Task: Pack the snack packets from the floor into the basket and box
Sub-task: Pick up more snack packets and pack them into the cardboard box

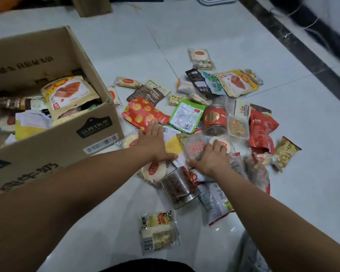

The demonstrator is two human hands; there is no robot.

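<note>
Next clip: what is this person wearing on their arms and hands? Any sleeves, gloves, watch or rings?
Nothing visible. The left forearm and right forearm are bare to the frame edge, with no sleeve in view. The left hand and right hand have no gloves, and no watch, bracelet or ring shows on the sides facing the camera. Some dark clothing appears at the bottom edge.

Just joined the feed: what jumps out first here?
A sprawling heap of snack packets covers the white floor centre-right, with the left hand and right hand both down on it. At left, an open cardboard box already holds packets.
</note>
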